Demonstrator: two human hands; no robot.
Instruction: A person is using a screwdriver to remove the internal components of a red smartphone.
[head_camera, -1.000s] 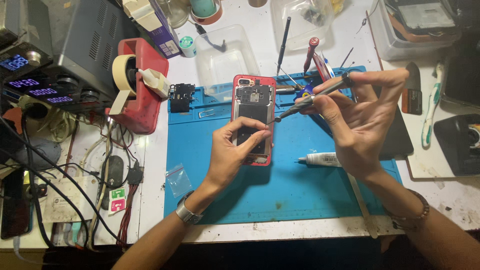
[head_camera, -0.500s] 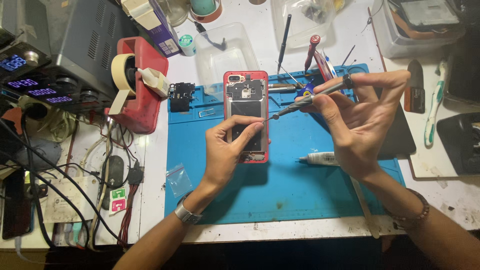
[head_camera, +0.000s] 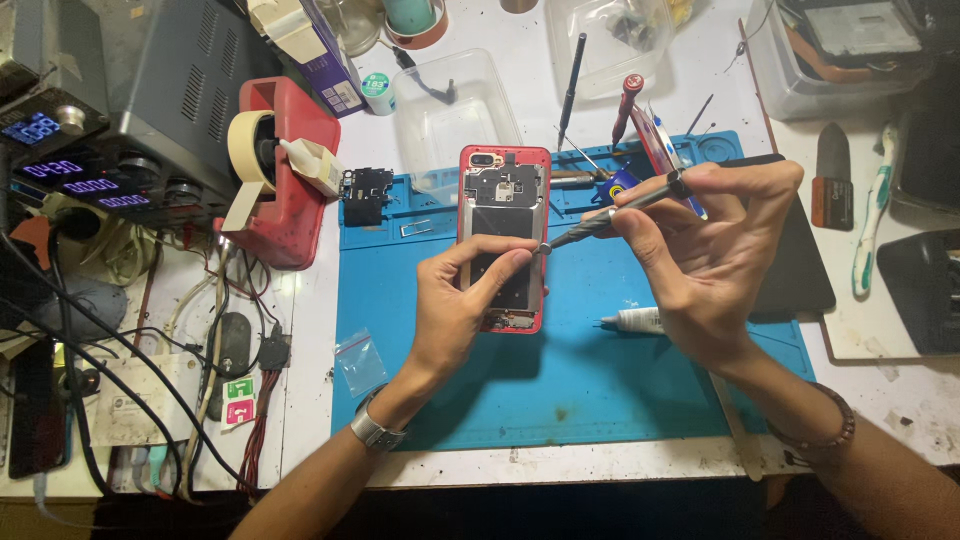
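A red phone (head_camera: 503, 190) with its back cover off lies upright on a blue work mat (head_camera: 560, 370), its inner boards showing. My left hand (head_camera: 462, 305) rests over the phone's lower half, thumb and forefinger pinched near the right edge. My right hand (head_camera: 705, 260) holds a metal-shafted screwdriver (head_camera: 600, 220) at a slant. Its tip meets the fingertips of my left hand at the phone's right edge.
A red tape dispenser (head_camera: 290, 185) stands left of the mat beside a power supply (head_camera: 70, 170) with lit displays and tangled cables. A small black part (head_camera: 365, 197), a white tube (head_camera: 632, 320), loose screwdrivers (head_camera: 570, 85), clear trays (head_camera: 455, 105) and a toothbrush (head_camera: 870, 230) surround the mat.
My left hand has slid the phone up the mat and turned it upright. The right hand and screwdriver shifted slightly left, with the tip now at my left fingertips.
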